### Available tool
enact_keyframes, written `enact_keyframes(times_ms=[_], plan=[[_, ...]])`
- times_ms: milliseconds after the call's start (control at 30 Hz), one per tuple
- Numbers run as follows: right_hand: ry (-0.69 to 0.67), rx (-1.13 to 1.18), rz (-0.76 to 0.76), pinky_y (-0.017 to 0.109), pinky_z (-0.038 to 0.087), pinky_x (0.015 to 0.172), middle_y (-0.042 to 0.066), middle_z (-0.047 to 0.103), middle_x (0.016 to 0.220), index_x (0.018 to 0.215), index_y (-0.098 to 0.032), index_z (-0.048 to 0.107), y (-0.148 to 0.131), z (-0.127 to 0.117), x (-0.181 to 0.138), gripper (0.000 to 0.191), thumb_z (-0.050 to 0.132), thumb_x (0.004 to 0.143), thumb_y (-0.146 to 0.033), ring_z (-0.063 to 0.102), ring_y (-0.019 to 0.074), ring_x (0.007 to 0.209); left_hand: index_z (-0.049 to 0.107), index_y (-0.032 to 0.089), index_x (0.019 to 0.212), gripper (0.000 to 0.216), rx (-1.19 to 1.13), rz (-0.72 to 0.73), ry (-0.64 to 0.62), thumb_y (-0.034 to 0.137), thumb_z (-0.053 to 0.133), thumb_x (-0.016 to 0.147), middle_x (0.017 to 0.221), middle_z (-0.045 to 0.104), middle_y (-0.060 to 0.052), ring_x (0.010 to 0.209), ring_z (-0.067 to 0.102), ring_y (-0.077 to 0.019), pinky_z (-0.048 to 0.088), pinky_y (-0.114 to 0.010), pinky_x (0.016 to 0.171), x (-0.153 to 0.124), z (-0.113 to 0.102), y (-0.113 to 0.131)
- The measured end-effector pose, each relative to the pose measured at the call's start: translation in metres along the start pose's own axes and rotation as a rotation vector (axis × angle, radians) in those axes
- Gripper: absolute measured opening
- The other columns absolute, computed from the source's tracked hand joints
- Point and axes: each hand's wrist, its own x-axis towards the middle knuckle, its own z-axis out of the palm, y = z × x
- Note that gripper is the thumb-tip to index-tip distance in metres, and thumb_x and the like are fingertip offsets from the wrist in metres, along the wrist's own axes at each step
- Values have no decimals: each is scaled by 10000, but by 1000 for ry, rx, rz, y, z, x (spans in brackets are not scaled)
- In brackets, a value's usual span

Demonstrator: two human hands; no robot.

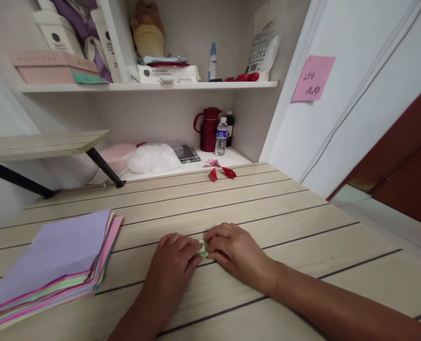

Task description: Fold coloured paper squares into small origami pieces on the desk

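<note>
Between my two hands is a small piece of folded light green paper (202, 249), close to the table top (274, 218). My left hand (177, 260) grips its left side, fingers bent and thumb pressed in. On the right side, my right hand (233, 251) pinches it with curled fingers. Most of the paper is hidden under the fingertips, so its folded shape does not show. Farther back on the table lie two small red folded paper pieces (229, 172) and a pink one (213, 163).
A stack of coloured paper sheets (61, 255), purple on top, lies at the left. Behind it stands a small raised wooden shelf (47, 146) on black legs. A dark red jug (209, 130) and a water bottle (221, 137) stand in the cabinet at the back.
</note>
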Motion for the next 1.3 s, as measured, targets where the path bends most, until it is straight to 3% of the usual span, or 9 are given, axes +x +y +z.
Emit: enact_keyframes(times_ms=[133,267,433,633,933,1300], plan=[[23,11,13,350,461,869,29,713,1079,835,-223,709,-2,1,-3,102,653,901,-171,641,202,959,679,223,987,197,-11,-46,9,155,714,805,922,735,-2,888,664,-213,491,-455,902,1,-1,2],[18,32,83,360,444,900,22,708,1064,881,-253,727,-2,1,-3,114,653,906,-170,631,198,968,702,260,893,118,-38,-93,0,164,684,828,920,737,23,898,665,-198,485,-438,918,2,-2,4],[7,52,204,398,398,916,18,691,1085,862,-257,717,-2,-2,3,119,670,890,-151,603,213,1011,736,270,751,143,-66,-276,36,139,692,786,1082,706,-34,1036,637,-265,476,-518,926,4,0,-4],[-3,80,250,398,383,901,14,694,1054,817,-234,697,-4,-3,7,92,685,883,-170,595,214,1001,732,277,659,152,-130,-405,13,223,686,793,1117,696,-32,1042,631,-272,475,-535,926,10,1,-11],[15,25,264,398,406,892,46,676,1047,768,-199,654,-4,4,13,130,664,898,-196,588,220,966,741,298,767,98,-138,-394,3,284,659,819,1131,695,-19,1080,609,-266,442,-521,958,9,2,-11],[10,-63,233,424,441,881,84,615,1012,836,-184,581,-4,16,13,77,570,906,-155,548,252,975,708,283,736,85,-75,-398,17,206,738,759,1111,699,-3,1060,608,-280,396,-538,960,13,3,-1]])
